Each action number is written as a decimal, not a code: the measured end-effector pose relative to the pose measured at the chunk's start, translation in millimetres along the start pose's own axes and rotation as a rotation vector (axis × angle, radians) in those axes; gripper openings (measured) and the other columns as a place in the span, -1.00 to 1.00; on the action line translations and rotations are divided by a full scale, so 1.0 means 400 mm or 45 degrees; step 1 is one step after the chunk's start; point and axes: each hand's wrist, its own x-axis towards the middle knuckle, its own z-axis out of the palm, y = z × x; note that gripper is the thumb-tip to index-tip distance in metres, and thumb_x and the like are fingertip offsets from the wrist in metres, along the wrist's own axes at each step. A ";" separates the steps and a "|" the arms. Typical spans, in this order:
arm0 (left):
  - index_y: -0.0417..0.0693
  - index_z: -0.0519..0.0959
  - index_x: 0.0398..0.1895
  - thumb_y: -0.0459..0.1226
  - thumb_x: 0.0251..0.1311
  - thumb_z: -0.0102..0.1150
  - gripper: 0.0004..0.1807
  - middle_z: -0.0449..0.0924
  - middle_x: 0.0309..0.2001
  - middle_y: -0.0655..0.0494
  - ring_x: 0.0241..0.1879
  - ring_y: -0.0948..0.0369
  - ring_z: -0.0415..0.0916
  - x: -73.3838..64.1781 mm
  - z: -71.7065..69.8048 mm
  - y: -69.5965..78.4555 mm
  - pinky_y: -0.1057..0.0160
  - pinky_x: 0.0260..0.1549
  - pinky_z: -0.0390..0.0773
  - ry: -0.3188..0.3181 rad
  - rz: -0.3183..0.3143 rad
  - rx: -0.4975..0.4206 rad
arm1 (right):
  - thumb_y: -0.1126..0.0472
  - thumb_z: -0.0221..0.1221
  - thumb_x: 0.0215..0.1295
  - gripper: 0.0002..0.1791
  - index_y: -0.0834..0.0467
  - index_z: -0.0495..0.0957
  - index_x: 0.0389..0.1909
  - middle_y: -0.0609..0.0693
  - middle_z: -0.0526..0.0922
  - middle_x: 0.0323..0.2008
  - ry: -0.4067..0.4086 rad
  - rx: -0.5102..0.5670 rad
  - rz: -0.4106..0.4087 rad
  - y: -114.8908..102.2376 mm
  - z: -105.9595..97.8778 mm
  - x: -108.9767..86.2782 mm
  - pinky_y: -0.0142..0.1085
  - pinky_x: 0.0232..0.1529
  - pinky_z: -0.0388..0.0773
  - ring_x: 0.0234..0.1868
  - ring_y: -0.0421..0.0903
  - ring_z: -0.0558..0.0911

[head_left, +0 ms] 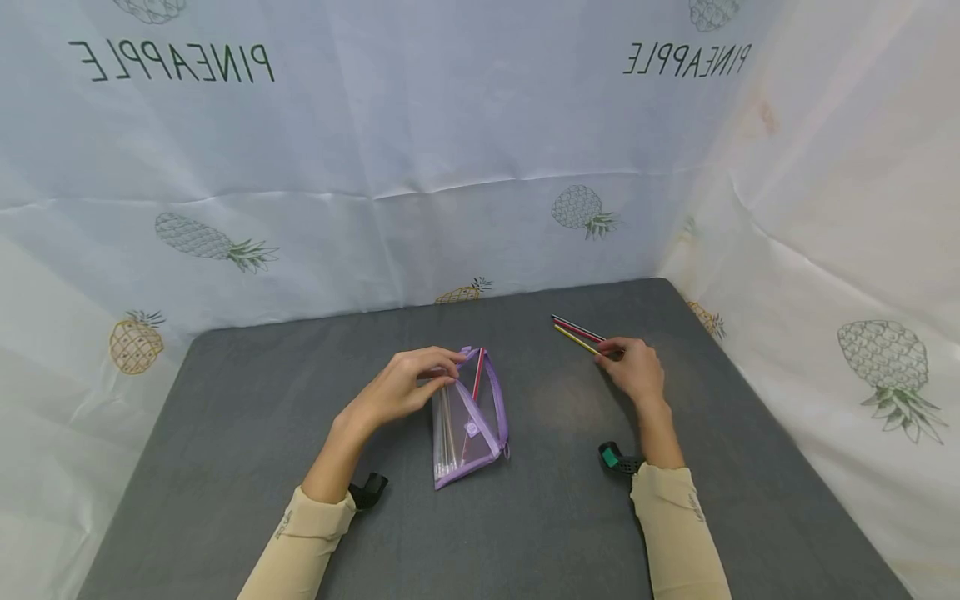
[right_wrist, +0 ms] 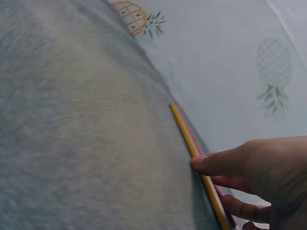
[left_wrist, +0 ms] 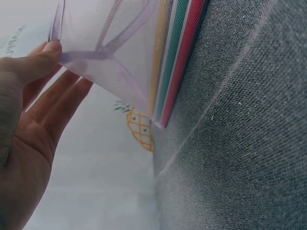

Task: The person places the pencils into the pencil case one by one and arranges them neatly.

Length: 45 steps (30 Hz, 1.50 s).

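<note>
the left hand (head_left: 405,385) pinches the mesh pencil pouch (head_left: 471,425) open while the right hand (head_left: 636,367) pinches loose pencils (head_left: 576,332) that could roll off across the table (head_left: 225,433).

A makeshift recording booth, screened off with printed cloth.

A grey fabric-covered table (head_left: 247,433) stands hemmed in on three sides by pale hanging sheets (head_left: 420,167) printed with pineapples and the word "PINEAPPLE", which reads mirrored in the head view. The creased cloth hides whatever room lies behind, so the building itself cannot be told. Small black cameras strapped at the person's wrists (head_left: 367,490), below beige sleeves, mark the spot as a set arranged for filming tabletop handwork rather than a lived-in home or office.
</note>
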 end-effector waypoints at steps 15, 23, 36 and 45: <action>-0.28 0.73 -0.10 -0.56 0.33 0.37 -0.86 0.78 0.20 -0.20 0.03 -0.05 0.83 -0.003 0.001 0.001 0.17 0.01 0.87 0.011 0.019 0.002 | 0.24 0.32 0.53 -0.80 0.19 0.76 0.05 0.19 0.83 -0.11 0.015 -0.012 -0.058 -0.021 0.028 0.004 -0.07 -0.28 0.53 -0.23 0.12 0.70; -0.29 0.73 -0.11 -0.57 0.32 0.37 -0.85 0.78 0.18 -0.23 0.03 -0.06 0.83 -0.001 0.003 0.000 0.16 0.00 0.87 0.009 0.026 0.000 | 0.32 0.24 0.56 -0.75 0.27 0.72 0.14 0.25 0.78 -0.15 -0.007 0.138 -0.201 -0.054 0.029 0.007 -0.28 -0.38 0.40 -0.40 -0.04 0.54; -0.27 0.73 -0.10 -0.56 0.34 0.37 -0.85 0.77 0.19 -0.23 0.02 -0.05 0.84 0.001 0.004 -0.003 0.15 0.01 0.87 -0.001 0.037 0.000 | 0.38 0.13 0.63 -0.59 0.23 0.50 0.41 0.35 0.72 -0.06 -0.073 0.386 -0.351 -0.180 0.013 -0.017 -0.36 -0.31 0.48 -0.23 0.03 0.64; -0.29 0.73 -0.09 -0.55 0.34 0.37 -0.86 0.78 0.19 -0.23 0.02 -0.04 0.84 0.001 0.004 -0.007 0.15 0.02 0.87 -0.004 0.037 0.007 | 0.36 0.14 0.65 -0.48 0.16 0.38 0.55 0.33 0.67 -0.13 -0.168 0.615 -0.419 -0.245 0.011 -0.034 -0.41 -0.35 0.44 -0.39 -0.20 0.53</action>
